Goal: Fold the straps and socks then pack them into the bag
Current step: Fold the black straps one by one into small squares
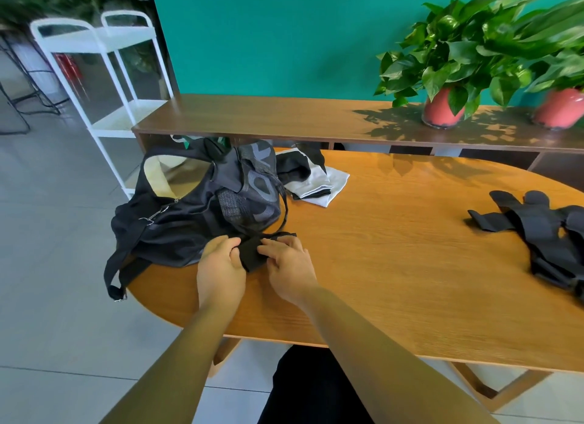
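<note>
A black bag (189, 212) lies open at the left end of the oval wooden table (395, 265), its pale lining showing. Just in front of it, my left hand (221, 265) and my right hand (289, 265) both pinch a black strap (252, 254), partly folded between my fingers. Black and white socks (311, 179) lie in a pile behind the bag's right side. More black straps (543, 234) are heaped at the table's right edge.
A long wooden shelf (284, 114) runs behind the table, with two potted plants (448, 63) in pink pots at its right. A white metal rack (104, 76) stands on the tiled floor at the left. The bag's shoulder strap (113, 275) hangs off the table's edge.
</note>
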`<state>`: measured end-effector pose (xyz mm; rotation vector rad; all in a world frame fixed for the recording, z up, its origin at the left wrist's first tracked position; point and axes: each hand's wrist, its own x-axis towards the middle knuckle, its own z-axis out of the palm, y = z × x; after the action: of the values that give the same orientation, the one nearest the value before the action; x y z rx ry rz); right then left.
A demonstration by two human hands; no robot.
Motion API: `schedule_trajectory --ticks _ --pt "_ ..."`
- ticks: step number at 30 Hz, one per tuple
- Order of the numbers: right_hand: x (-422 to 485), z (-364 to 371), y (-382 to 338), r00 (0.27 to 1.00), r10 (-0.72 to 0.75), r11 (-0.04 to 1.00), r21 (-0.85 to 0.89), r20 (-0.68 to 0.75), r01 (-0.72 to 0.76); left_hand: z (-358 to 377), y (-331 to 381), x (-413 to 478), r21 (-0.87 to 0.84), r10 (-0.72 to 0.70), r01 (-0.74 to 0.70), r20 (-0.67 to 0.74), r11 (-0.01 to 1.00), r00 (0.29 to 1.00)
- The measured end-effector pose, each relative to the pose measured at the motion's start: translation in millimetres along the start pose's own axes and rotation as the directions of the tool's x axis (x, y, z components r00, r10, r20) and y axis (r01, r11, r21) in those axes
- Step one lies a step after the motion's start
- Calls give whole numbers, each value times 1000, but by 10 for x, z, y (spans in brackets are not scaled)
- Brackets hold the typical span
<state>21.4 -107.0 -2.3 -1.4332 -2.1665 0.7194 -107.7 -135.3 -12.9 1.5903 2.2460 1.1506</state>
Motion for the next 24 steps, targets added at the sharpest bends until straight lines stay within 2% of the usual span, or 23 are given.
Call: schedule_trajectory --ticks 4,10,14,24 --pt "-36 -68 -15 1000 -11 998 65 -14 12 -2 65 -17 26 48 -49 17 998 999" --pt "-100 -186 122 996 -15 997 70 -86 21 94 174 -92 128 139 -146 63 981 988" --pt "-159 -380 418 989 85 993 91 -125 -74 288 407 -130 97 212 -219 76 971 974" --pt "-525 -1147 1364 915 306 952 105 -262 -288 1018 1224 -308 72 331 -354 225 932 916"
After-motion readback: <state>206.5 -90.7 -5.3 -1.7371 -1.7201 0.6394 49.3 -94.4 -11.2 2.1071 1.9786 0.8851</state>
